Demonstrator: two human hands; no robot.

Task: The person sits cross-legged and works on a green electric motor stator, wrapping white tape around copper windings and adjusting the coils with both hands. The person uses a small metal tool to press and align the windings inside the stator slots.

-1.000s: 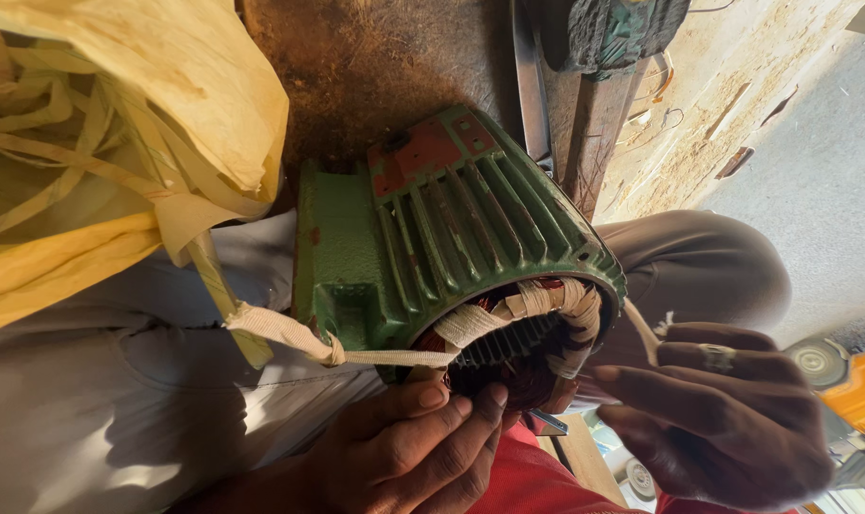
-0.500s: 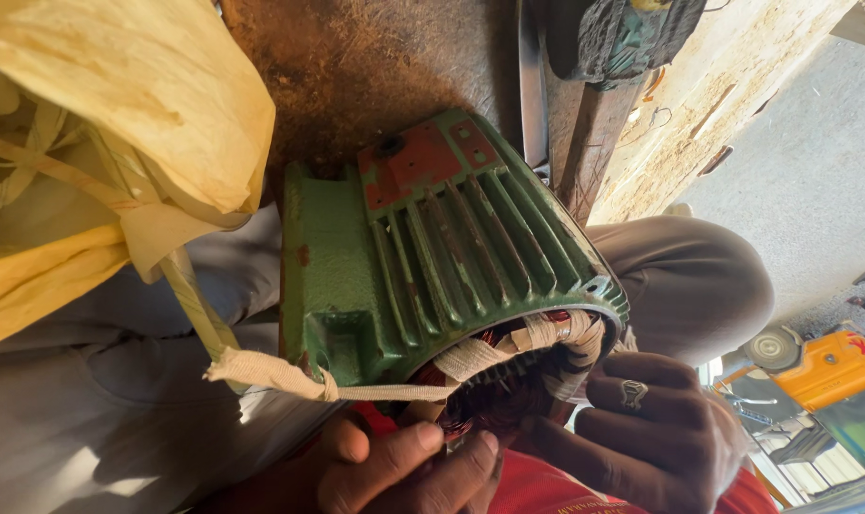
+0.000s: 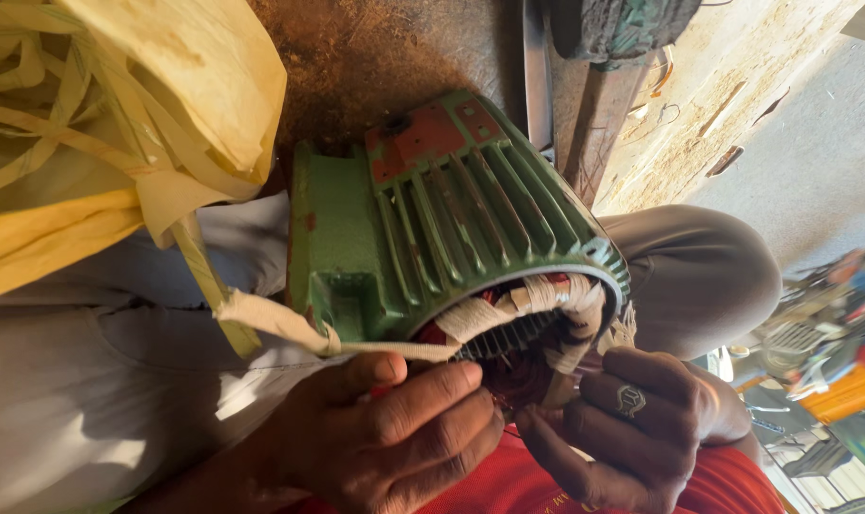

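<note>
1. The green finned motor housing [image 3: 452,228] fills the frame's centre, propped on the person's lap; cast metal, likely heavy and rigid, best gripped by its ribbed body.
2. The left hand [image 3: 394,428], lower centre, pinches a thin white tape strip [image 3: 290,328], soft and easily torn.
3. The right hand [image 3: 623,428], lower right, has its fingers curled at the taped windings [image 3: 537,305], which look fragile.

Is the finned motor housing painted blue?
No, the finned motor housing is green, with a red plate on top.
</note>
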